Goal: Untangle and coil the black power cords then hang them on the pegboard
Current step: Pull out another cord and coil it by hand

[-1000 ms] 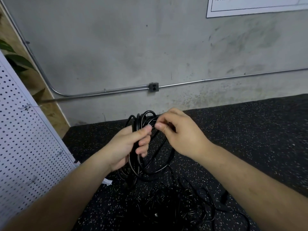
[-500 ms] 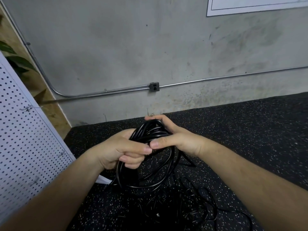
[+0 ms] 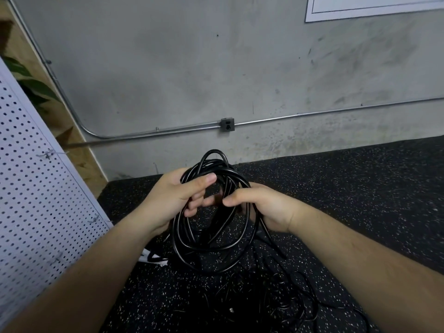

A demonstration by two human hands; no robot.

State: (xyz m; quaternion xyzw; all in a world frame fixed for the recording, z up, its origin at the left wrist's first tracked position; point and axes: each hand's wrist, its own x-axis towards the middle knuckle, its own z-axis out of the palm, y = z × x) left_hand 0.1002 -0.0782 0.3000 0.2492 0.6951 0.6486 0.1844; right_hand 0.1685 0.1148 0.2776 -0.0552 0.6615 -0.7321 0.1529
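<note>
A coil of black power cord (image 3: 209, 246) hangs in several loops between both hands above the speckled black floor. My left hand (image 3: 173, 200) grips the top left of the coil, thumb laid over the strands. My right hand (image 3: 264, 207) holds the coil's right side, fingers curled round the strands and thumb pointing left. More black cord (image 3: 269, 301) lies in a loose tangle on the floor below the coil. The white pegboard (image 3: 36, 200) leans at the left, with small metal hooks (image 3: 48, 153) on it.
A grey concrete wall stands ahead with a metal conduit (image 3: 312, 114) and a small outlet box (image 3: 227, 124). A white object (image 3: 153, 259) lies at the pegboard's foot. Green leaves (image 3: 28, 85) and wood panelling show behind the board.
The right hand has dropped from the top of the coil to its right side. The coil has opened into wider loops and its top now stands above the left hand.
</note>
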